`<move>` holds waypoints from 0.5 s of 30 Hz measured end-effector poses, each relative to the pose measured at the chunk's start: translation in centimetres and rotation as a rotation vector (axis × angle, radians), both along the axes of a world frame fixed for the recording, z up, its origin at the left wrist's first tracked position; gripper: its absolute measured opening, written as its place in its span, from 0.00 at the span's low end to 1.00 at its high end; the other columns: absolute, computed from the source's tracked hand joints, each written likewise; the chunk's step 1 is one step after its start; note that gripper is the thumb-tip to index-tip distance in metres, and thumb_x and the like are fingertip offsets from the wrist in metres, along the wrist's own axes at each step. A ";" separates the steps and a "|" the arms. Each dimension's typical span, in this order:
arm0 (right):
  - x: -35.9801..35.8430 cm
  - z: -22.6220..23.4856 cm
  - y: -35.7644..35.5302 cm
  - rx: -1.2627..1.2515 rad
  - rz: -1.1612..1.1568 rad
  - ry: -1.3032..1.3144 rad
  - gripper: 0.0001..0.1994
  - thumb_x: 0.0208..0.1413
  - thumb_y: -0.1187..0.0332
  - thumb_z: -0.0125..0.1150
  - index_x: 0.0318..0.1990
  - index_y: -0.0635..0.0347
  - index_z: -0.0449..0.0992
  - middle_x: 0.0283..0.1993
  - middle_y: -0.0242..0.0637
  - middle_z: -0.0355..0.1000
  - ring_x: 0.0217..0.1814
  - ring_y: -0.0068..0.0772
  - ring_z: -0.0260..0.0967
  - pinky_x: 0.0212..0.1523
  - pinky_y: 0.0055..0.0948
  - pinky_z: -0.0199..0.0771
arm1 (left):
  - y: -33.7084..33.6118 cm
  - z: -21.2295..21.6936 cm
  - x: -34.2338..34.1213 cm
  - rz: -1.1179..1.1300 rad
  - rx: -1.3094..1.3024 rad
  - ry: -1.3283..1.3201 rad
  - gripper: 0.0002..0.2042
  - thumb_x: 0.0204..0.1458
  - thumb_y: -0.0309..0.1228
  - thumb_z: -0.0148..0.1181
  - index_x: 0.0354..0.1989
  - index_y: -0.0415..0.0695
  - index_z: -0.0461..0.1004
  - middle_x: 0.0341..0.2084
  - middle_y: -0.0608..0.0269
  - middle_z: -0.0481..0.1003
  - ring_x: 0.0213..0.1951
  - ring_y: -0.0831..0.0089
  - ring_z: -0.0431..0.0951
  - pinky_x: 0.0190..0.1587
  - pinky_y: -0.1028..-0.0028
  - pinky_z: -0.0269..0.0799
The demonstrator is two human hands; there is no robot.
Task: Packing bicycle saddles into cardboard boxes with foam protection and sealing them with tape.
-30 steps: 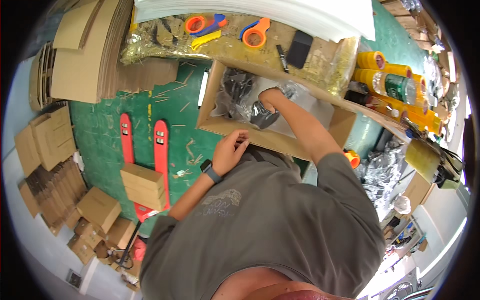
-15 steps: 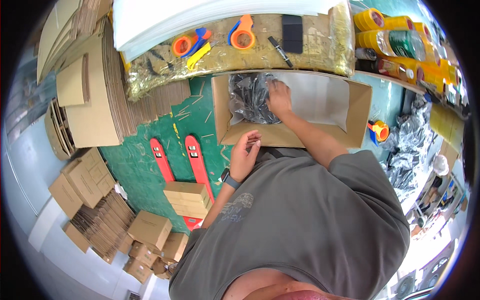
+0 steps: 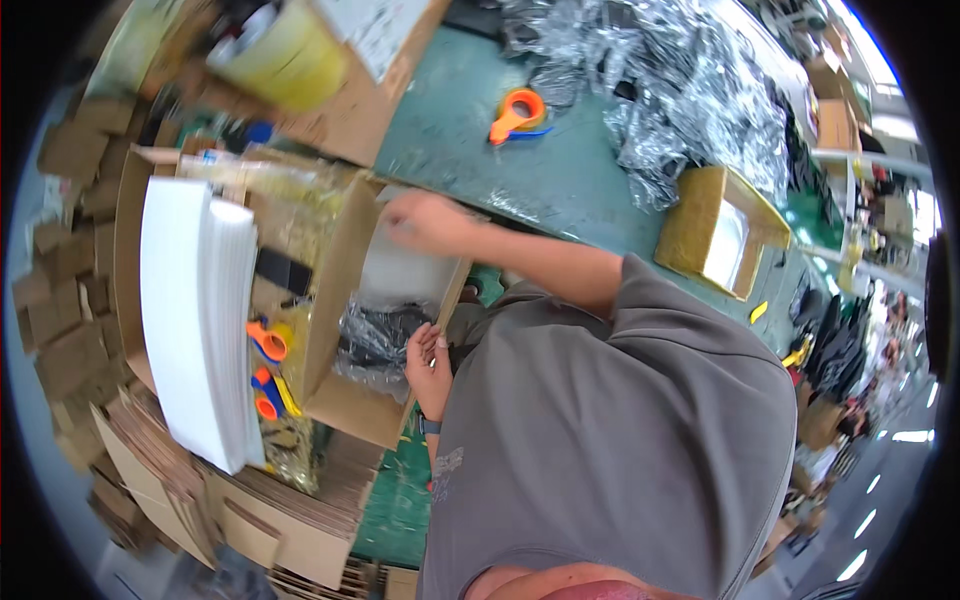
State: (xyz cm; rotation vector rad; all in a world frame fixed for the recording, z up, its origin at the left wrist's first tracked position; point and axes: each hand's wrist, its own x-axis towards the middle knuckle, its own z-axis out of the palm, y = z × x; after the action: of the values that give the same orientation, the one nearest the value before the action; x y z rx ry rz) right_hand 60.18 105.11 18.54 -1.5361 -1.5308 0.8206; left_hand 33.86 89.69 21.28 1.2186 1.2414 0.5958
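Left of frame centre, wrapped black bundle (image 3: 372, 338) in the carton (image 3: 358, 412), our left hand (image 3: 428, 366) beside it, loosely curled, empty, at the rim (image 3: 453, 292), our blurred right hand (image 3: 427, 222), grip unclear, near uncovered white lining (image 3: 398, 268).

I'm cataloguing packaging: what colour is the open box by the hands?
Brown; the box shows best in the head view.

Single fisheye view from head height; steeply downward; close above shirt (image 3: 620, 400) and carton (image 3: 340, 270)
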 end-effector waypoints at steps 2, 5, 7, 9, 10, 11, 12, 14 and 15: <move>13.3 0.8 -2.8 -0.035 -0.362 -0.129 0.11 0.62 0.63 0.70 0.47 0.56 0.85 0.49 0.47 0.84 0.56 0.55 0.82 0.58 0.49 0.82 | 0.7 0.7 4.4 -0.122 -0.010 0.020 0.19 0.74 0.25 0.60 0.70 0.34 0.70 0.59 0.51 0.82 0.59 0.68 0.83 0.63 0.69 0.79; 33.7 -3.6 -12.8 -0.550 -0.671 -0.586 0.13 0.62 0.65 0.67 0.51 0.61 0.82 0.54 0.53 0.84 0.57 0.60 0.83 0.57 0.55 0.84 | 0.6 2.3 11.9 -0.280 0.026 0.092 0.20 0.73 0.24 0.60 0.70 0.34 0.71 0.60 0.50 0.82 0.60 0.67 0.83 0.64 0.69 0.79; 44.1 -8.1 -22.1 -0.902 -0.938 -0.556 0.23 0.68 0.58 0.65 0.58 0.70 0.75 0.60 0.64 0.80 0.64 0.61 0.81 0.63 0.56 0.83 | 0.7 3.8 17.6 -0.372 0.121 0.131 0.18 0.70 0.27 0.65 0.66 0.36 0.76 0.55 0.50 0.85 0.56 0.62 0.87 0.59 0.65 0.82; 47.6 -10.0 -27.3 -1.003 -1.166 -0.581 0.39 0.66 0.47 0.68 0.66 0.77 0.67 0.65 0.70 0.76 0.69 0.63 0.79 0.66 0.55 0.81 | 0.7 5.1 22.0 -0.472 0.193 0.184 0.18 0.69 0.27 0.65 0.65 0.37 0.77 0.55 0.51 0.85 0.56 0.61 0.87 0.59 0.64 0.82; 49.5 -12.0 -29.8 -1.008 -1.171 -0.563 0.39 0.66 0.47 0.68 0.66 0.77 0.67 0.65 0.70 0.76 0.69 0.63 0.79 0.66 0.55 0.81 | 0.5 5.4 24.2 -0.559 0.254 0.206 0.18 0.69 0.28 0.65 0.64 0.38 0.78 0.55 0.52 0.85 0.56 0.60 0.87 0.58 0.64 0.82; 51.4 -15.1 -32.5 -0.944 -1.289 -0.359 0.45 0.63 0.43 0.70 0.68 0.80 0.63 0.68 0.73 0.74 0.71 0.64 0.77 0.69 0.55 0.79 | 0.4 5.6 26.7 -0.584 0.255 0.207 0.18 0.69 0.28 0.65 0.64 0.38 0.78 0.55 0.52 0.85 0.56 0.60 0.87 0.58 0.64 0.82; 52.8 -17.7 -34.4 -0.869 -1.400 -0.156 0.52 0.60 0.39 0.71 0.71 0.83 0.59 0.70 0.75 0.72 0.73 0.65 0.75 0.71 0.54 0.76 | 0.4 5.4 29.2 -0.662 0.294 0.202 0.17 0.69 0.28 0.65 0.64 0.39 0.78 0.54 0.52 0.86 0.55 0.59 0.88 0.57 0.63 0.82; 53.2 -19.0 -33.8 -0.837 -1.395 0.008 0.53 0.57 0.38 0.74 0.72 0.80 0.60 0.71 0.76 0.71 0.74 0.69 0.73 0.74 0.54 0.72 | 0.2 5.0 32.9 -0.744 0.347 0.207 0.16 0.68 0.29 0.66 0.63 0.41 0.80 0.52 0.50 0.86 0.54 0.56 0.88 0.57 0.61 0.83; 52.5 -18.5 -32.6 -0.869 -1.330 0.048 0.53 0.57 0.38 0.74 0.72 0.78 0.60 0.70 0.76 0.72 0.75 0.70 0.72 0.75 0.54 0.71 | -0.2 4.8 34.4 -0.743 0.350 0.238 0.16 0.68 0.29 0.66 0.63 0.41 0.80 0.52 0.50 0.86 0.54 0.56 0.88 0.57 0.61 0.83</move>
State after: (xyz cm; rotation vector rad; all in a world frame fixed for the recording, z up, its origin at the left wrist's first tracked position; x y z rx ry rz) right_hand 112.70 72.54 0.02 -2.5480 0.2019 0.6470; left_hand 68.26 89.49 26.11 1.9543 0.7877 0.1121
